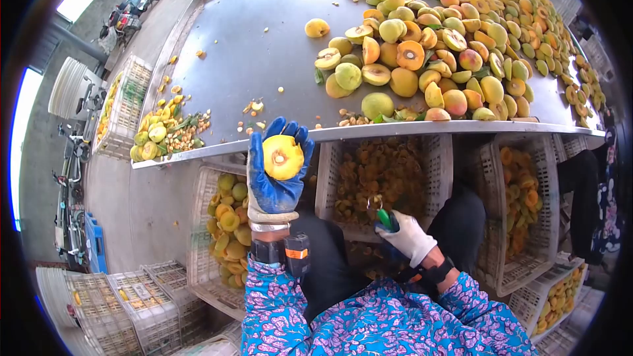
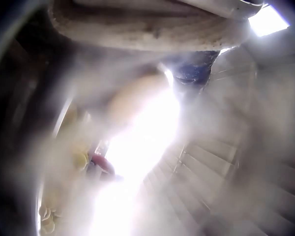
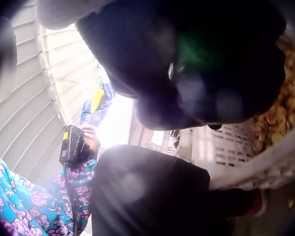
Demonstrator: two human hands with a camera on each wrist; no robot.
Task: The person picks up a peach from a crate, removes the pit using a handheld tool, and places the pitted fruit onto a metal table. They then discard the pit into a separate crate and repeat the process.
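Note:
My left hand [image 1: 277,171], in a blue glove, holds a halved yellow fruit [image 1: 283,157] cut face up, just below the front edge of the steel table [image 1: 264,46]. My right hand [image 1: 405,234], in a white glove, grips a green-handled pitting tool [image 1: 384,217] with a metal loop, over a white crate of fruit halves [image 1: 382,178]. In the right wrist view the hand is a dark blur with the green handle [image 3: 199,49] showing. The left wrist view is fogged and washed out.
A heap of whole and halved yellow fruit [image 1: 448,46] covers the table's right half. Scraps and small fruit [image 1: 165,132] lie at its left edge. Several white crates [image 1: 527,211] stand under the table, one with whole fruit [image 1: 227,217]. Stacked crates [image 1: 119,303] stand at lower left.

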